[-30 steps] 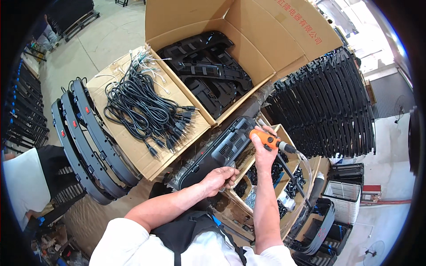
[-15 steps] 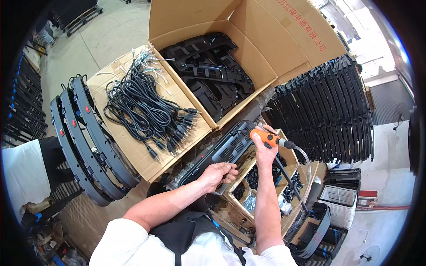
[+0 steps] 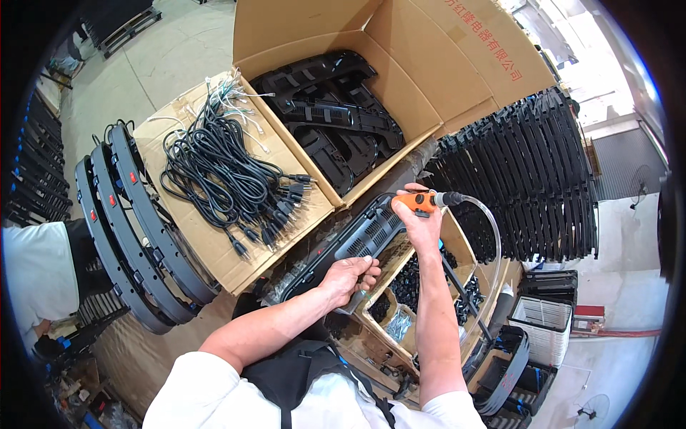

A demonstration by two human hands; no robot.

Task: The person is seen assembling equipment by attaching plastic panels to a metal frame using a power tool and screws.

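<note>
My right hand [image 3: 418, 223] is wrapped round an orange power screwdriver [image 3: 423, 202], with a clear hose [image 3: 494, 232] running from its back end. Its tip is hidden, near the far end of a long black plastic housing [image 3: 363, 239] with vent slots. My left hand [image 3: 350, 279] is curled closed at the near edge of that housing. Whatever its fingers may hold is too small or hidden to make out.
A divided cardboard tray [image 3: 379, 330] of small parts lies beneath my right forearm. Black power cords [image 3: 221, 168] lie on a cardboard flap; behind is a carton [image 3: 429, 107] of black parts. Curved housings [image 3: 136, 236] stand left, stacked black frames [image 3: 514, 179] right.
My right hand has moved the screwdriver a little away from me and left, and the tool now lies flatter. My left hand's fingers are curled in more. The whole view has shifted slightly.
</note>
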